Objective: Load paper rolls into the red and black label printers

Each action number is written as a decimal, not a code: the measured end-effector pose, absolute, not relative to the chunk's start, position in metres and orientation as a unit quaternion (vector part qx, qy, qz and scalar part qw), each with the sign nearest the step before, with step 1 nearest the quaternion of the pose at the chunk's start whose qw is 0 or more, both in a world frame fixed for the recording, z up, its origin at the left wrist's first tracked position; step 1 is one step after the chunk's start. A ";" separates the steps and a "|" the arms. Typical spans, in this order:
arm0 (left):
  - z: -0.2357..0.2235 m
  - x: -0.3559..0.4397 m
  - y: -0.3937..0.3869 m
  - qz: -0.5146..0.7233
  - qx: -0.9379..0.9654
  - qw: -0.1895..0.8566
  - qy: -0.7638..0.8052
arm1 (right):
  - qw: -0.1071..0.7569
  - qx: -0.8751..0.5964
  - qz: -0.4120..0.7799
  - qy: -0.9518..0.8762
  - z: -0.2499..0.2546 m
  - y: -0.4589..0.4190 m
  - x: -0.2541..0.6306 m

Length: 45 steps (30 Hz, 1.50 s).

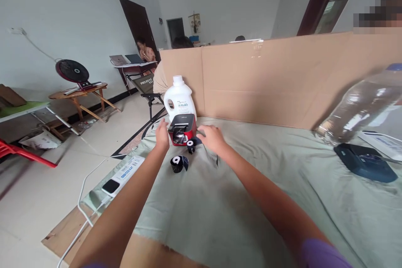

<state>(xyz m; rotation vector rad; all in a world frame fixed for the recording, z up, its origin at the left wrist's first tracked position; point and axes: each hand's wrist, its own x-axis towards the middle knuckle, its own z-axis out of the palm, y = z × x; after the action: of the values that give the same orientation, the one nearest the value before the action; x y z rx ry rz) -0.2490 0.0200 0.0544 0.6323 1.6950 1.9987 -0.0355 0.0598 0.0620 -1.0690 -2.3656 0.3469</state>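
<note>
A small red-and-black label printer stands on the green cloth, its front facing me, with clear or shiny material visible in its front opening. My left hand is at the printer's left side, fingers raised and apart from the thumb. On the other side, my right hand is close to the printer's right edge, thumb and fingers apart; whether it touches the printer I cannot tell. Between that hand and the printer lies a small black roll with a loose dark strip. Nearer to me sits a larger black roll with a white core.
Behind the printer stands a white detergent jug against a tall cardboard panel. At right are a large plastic bottle and a dark blue device. A white power strip with cables lies left. People are beyond the panel.
</note>
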 end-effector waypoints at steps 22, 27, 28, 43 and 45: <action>-0.018 0.065 -0.146 0.080 0.921 0.156 0.347 | 0.282 -0.822 0.020 -0.494 0.016 0.026 0.454; -0.015 0.063 -0.151 0.076 0.925 0.145 0.342 | 0.242 -0.861 0.055 -0.444 0.005 0.067 0.441; -0.014 0.063 -0.151 0.078 0.925 0.142 0.343 | 0.251 -0.861 0.048 -0.439 0.005 0.067 0.436; -0.026 0.066 -0.150 0.141 0.927 0.088 0.336 | 0.350 -0.730 0.008 -0.587 0.004 -0.044 0.179; -0.027 0.066 -0.149 0.143 0.928 0.095 0.330 | 0.356 -0.735 0.013 -0.577 0.003 -0.049 0.163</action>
<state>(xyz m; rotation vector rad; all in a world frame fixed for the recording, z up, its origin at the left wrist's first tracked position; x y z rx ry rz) 0.0658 -0.1488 -0.0271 2.7524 0.9789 0.4246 0.1633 -0.0488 0.0033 -1.8994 -1.4896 0.0328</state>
